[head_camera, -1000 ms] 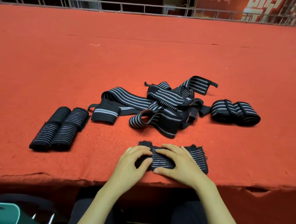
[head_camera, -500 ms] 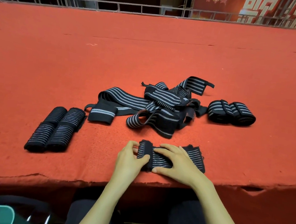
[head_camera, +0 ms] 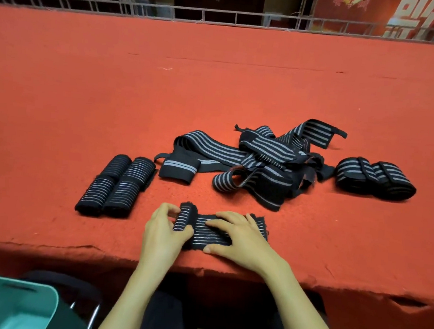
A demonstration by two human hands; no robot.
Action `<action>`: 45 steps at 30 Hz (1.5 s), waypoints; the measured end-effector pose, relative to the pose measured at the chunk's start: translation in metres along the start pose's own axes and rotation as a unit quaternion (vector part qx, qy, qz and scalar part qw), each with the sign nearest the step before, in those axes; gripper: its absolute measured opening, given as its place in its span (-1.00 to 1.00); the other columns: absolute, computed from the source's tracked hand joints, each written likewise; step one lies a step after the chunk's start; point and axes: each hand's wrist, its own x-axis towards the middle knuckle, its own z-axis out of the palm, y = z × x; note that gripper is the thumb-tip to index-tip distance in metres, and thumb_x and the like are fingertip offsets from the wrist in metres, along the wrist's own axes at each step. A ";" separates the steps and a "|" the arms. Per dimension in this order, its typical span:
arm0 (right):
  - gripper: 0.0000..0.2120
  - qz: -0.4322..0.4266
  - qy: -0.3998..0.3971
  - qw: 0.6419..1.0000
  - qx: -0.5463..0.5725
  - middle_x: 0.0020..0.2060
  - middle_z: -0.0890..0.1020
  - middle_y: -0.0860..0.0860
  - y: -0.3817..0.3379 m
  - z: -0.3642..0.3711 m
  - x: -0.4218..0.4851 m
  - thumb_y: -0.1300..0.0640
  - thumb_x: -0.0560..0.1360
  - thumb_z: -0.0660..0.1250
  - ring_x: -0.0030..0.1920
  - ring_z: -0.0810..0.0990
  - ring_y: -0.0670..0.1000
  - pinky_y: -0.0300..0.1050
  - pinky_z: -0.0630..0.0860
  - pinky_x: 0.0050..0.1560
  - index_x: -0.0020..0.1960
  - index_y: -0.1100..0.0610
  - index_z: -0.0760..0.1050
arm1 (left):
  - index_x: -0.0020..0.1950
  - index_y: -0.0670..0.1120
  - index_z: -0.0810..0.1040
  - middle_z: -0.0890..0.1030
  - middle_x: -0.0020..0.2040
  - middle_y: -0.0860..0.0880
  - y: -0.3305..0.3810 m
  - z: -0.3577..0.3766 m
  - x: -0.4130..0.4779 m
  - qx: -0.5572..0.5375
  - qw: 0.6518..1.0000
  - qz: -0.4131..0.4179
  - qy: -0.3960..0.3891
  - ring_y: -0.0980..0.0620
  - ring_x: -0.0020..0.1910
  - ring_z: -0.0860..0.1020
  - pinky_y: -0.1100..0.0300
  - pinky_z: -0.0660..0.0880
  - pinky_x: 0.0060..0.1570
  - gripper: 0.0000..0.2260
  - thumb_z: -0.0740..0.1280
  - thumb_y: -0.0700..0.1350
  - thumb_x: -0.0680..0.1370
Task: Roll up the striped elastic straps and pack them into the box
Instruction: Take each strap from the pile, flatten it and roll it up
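a person sits at the near edge of a long bench (head_camera: 218,85) covered in red felt. the strap (head_camera: 212,232) being worked lies flat just inside that near edge, about the middle of its length, running left to right. its left end is wound into a small roll (head_camera: 183,218). the left hand (head_camera: 163,228) grips this roll, with fingers (head_camera: 169,208) curled over its far side and the thumb against its near side. the right hand (head_camera: 240,239) lies flat on the unrolled part, its fingers straight and spread, pressing the strap to the felt; the thumb tip sits on the strap's near border. the strap's right end shows past the right hand.

a tangled pile of loose straps (head_camera: 258,165) lies farther in, near the worked strap but apart from it. two rolled straps (head_camera: 118,185) lie side by side, touching, toward the left, their near ends close to the left hand. two more rolled straps (head_camera: 376,178) sit together just right of the pile.

beyond the pile the red felt runs on as a broad stretch to the far edge, where a metal railing (head_camera: 224,16) stands. wide felt also lies left of the left rolls and right of the right ones. the near edge is frayed, with a tear (head_camera: 409,302) toward the right.

a teal box (head_camera: 6,303) sits below the bench's near edge, at the person's left.
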 end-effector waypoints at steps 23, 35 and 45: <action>-0.27 0.019 0.044 0.998 0.047 0.44 0.26 -0.21 0.037 0.001 -0.017 -0.38 0.32 0.31 0.48 0.10 -0.17 -0.08 -0.23 0.49 0.43 -0.18 0.29 | 0.05 -0.02 0.50 0.54 -0.15 0.10 0.011 0.024 -0.008 -0.057 0.991 -0.031 -0.117 0.15 -0.24 0.52 0.34 0.41 -0.22 -0.73 0.48 -0.12 0.41; -0.11 0.037 0.087 0.994 0.056 0.32 0.42 -0.16 0.062 -0.020 -0.037 -0.56 0.16 0.23 0.34 0.33 -0.15 -0.12 0.25 0.41 0.34 -0.07 0.44 | 0.06 -0.05 0.49 0.41 -0.02 0.08 0.035 0.059 -0.025 -0.002 0.994 0.102 -0.039 0.03 -0.07 0.45 0.19 0.37 0.01 -0.70 0.44 -0.17 0.36; -0.32 0.054 0.111 0.984 0.126 0.23 0.45 -0.13 0.070 -0.024 -0.042 -0.25 0.25 0.46 0.28 0.34 -0.16 -0.43 0.14 0.31 0.30 -0.01 0.47 | 0.14 -0.05 0.58 0.36 0.04 0.13 0.037 0.076 -0.029 0.019 0.975 0.205 -0.078 0.15 0.05 0.31 0.46 0.17 0.08 -0.47 0.31 0.26 0.32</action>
